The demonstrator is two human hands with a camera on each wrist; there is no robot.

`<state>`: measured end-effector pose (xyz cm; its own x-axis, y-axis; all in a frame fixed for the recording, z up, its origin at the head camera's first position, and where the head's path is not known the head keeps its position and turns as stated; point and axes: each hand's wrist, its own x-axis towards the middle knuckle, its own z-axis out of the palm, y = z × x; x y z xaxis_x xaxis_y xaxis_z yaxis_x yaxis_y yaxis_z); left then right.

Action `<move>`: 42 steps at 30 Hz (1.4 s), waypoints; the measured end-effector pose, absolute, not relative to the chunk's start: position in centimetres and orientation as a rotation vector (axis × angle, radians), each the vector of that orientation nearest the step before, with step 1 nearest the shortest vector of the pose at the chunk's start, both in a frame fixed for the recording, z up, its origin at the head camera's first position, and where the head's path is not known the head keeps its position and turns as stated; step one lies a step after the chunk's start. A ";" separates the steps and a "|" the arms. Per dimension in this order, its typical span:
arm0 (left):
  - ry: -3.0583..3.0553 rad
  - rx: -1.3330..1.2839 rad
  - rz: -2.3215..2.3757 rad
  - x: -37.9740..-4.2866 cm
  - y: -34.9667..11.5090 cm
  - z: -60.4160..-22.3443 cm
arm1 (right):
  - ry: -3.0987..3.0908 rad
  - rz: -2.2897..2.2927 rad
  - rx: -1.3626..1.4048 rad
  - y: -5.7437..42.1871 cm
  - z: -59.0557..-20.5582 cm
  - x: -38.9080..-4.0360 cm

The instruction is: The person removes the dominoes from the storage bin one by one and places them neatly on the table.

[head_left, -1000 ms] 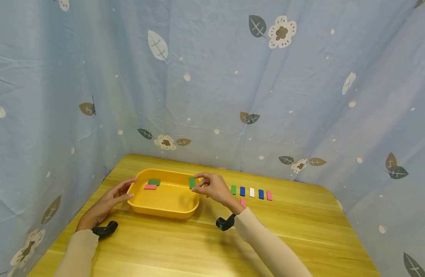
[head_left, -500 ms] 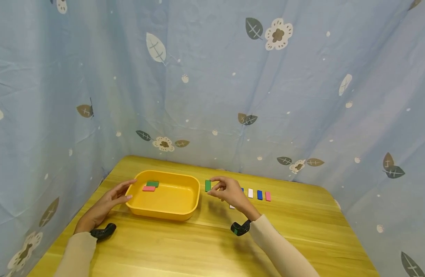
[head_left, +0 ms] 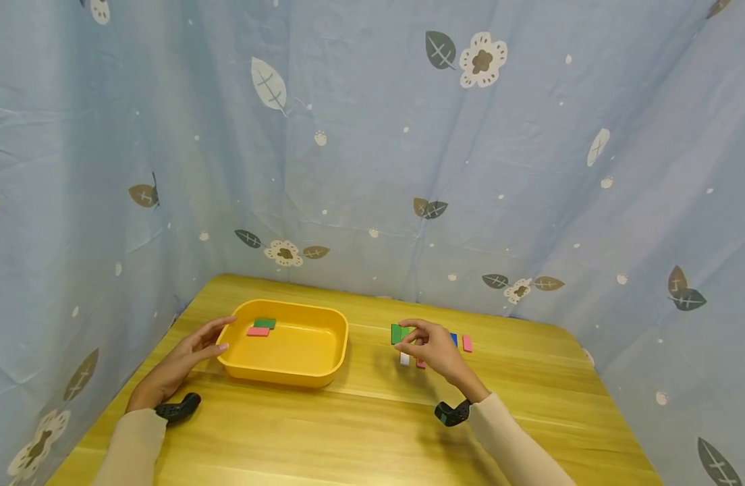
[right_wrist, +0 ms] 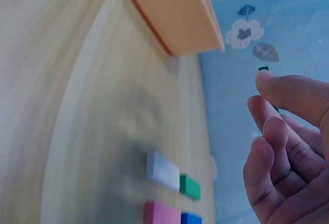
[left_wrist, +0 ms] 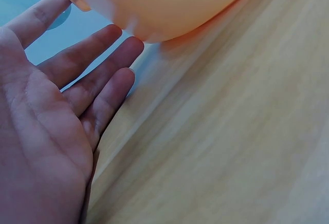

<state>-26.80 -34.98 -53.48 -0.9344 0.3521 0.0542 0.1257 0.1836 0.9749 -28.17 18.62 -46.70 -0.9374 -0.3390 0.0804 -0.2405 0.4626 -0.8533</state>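
Observation:
My right hand (head_left: 436,347) pinches a small green block (head_left: 396,334) between thumb and finger, raised over the table; in the right wrist view only bits of the block show past the thumb. Below and beside that hand lie a white block (head_left: 405,359), a pink block (head_left: 420,364) and another green block (right_wrist: 189,187). My left hand (head_left: 181,361) touches the left rim of a yellow tray (head_left: 281,371), its fingers extended and spread in the left wrist view. Inside the tray a green block (head_left: 264,324) and a pink block (head_left: 258,332) lie side by side.
A blue block (head_left: 454,339) and a pink block (head_left: 467,343) lie right of my right hand, which partly covers the row. The wooden table (head_left: 324,432) meets a blue patterned curtain (head_left: 348,169) at the back and sides.
My right hand has carried the green block out from above the tray's right side, rightward to the blocks on the table. The left hand stays at the tray's rim.

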 end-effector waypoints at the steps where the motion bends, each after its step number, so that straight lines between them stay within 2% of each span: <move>1: 2.268 0.467 1.841 -26.8 -35.0 -53.5 | 2.605 -1.497 -0.507 19.0 -46.9 -28.1; 21: 2.275 0.440 1.835 -26.5 -34.8 -53.3 | 2.636 -1.525 -0.187 26.3 -50.5 -25.9; 42: 2.265 0.458 1.840 -26.8 -34.9 -53.4 | 2.668 -1.438 -0.131 27.5 -52.8 -26.7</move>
<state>-26.84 -34.86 -53.35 -0.9347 0.3522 0.0483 0.1195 0.1831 0.9758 -26.65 27.54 -52.77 -0.9905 -0.1266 -0.0536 -0.0249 0.5483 -0.8359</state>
